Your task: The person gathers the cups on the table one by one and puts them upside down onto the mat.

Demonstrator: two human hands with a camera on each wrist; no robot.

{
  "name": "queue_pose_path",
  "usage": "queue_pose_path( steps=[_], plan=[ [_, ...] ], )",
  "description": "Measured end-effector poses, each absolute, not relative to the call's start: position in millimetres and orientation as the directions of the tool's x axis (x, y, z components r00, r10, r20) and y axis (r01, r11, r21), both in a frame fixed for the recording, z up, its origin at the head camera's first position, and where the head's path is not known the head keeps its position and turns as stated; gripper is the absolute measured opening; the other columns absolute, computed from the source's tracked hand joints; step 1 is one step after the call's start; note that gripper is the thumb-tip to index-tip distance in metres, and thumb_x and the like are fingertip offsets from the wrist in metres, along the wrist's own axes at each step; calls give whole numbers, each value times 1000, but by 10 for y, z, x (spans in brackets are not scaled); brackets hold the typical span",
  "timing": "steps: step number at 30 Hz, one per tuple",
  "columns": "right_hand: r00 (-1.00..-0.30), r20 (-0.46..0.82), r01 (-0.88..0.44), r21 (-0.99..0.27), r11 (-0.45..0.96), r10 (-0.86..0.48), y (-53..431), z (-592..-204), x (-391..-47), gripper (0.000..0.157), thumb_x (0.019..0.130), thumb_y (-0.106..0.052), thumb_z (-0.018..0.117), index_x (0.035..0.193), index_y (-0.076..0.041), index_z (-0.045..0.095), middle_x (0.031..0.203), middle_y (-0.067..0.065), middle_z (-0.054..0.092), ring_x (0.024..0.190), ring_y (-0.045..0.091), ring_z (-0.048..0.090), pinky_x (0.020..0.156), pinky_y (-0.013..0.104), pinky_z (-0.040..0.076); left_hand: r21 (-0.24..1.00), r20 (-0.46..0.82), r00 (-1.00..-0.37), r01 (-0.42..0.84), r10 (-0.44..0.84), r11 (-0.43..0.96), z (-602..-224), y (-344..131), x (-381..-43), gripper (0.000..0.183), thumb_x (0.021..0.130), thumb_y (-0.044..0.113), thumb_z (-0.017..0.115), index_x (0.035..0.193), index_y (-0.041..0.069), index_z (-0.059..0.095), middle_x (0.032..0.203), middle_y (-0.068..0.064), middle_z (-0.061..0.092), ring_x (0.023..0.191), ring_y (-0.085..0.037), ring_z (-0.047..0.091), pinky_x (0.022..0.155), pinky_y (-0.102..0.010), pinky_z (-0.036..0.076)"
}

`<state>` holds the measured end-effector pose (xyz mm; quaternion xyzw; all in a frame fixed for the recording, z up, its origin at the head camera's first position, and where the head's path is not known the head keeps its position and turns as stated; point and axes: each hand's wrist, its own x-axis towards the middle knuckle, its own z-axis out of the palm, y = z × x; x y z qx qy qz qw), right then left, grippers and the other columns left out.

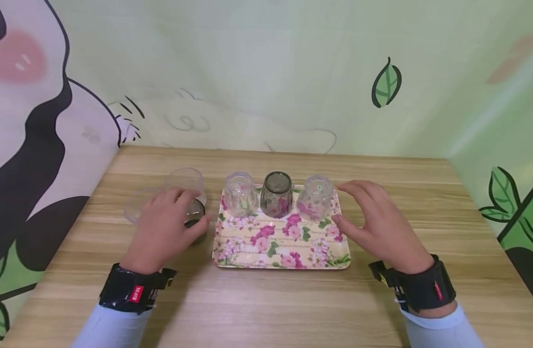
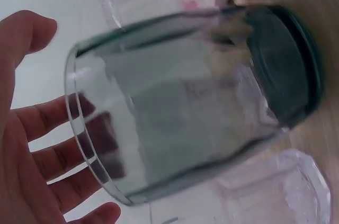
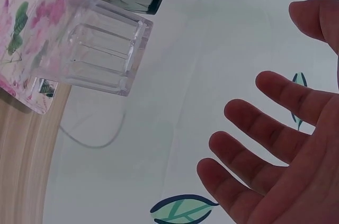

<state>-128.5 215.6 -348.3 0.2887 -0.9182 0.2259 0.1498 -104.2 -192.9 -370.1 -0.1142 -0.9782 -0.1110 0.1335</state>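
Observation:
My left hand [image 1: 164, 229] is over a smoky dark glass [image 2: 190, 113] that stands mouth up on the table, left of the tray. In the left wrist view the thumb is away from the rim, and the other fingers are spread behind it; contact is unclear. A floral tray [image 1: 262, 261] bears three upturned glasses in a row: a clear one [image 1: 240, 195], a smoky dark one [image 1: 277, 195] and another clear one [image 1: 315, 198]. Beside the tray's right edge, my right hand [image 1: 379, 227] holds nothing, its fingers apart, near the right clear glass.
Two more clear glasses, one farther back [image 1: 185, 176] and one at the far left [image 1: 133, 208], stand near my left hand, partly hidden by it. The wooden table [image 1: 266, 309] meets a pale printed backdrop [image 1: 266, 72] behind and at both sides.

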Motion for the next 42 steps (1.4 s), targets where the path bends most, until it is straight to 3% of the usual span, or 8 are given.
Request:
queue_pose_path(
  steps=[16, 30, 42],
  plan=[
    [-794, 396, -592, -325, 738, -462, 2160, -3485, -1284, 57, 86, -27, 75, 135, -4, 56, 133, 22, 60, 127, 39, 51, 103, 65, 49, 163, 208, -967, 182, 147, 970, -3770, -2096, -1009, 72, 85, 59, 66, 132, 5, 59, 125, -30, 62, 122, -53, 51, 106, -72, 42],
    [-793, 392, -594, -326, 735, -467, 2150, -3477, -1283, 57, 87, -28, 75, 135, -4, 56, 132, 22, 61, 126, 39, 52, 103, 64, 49, 157, 184, -973, 172, 142, 972, -3766, -2091, -1006, 76, 86, 60, 64, 135, 2, 57, 123, -32, 62, 121, -51, 52, 108, -69, 42],
    [-796, 387, -592, -337, 732, -466, 2158, -3495, -1292, 57, 87, -28, 75, 136, -5, 55, 133, 21, 60, 127, 38, 51, 104, 64, 49, 175, 149, -978, 171, 146, 970, -3784, -2087, -1023, 83, 82, 60, 69, 140, 2, 52, 128, -36, 61, 126, -54, 46, 119, -72, 27]
  ],
)
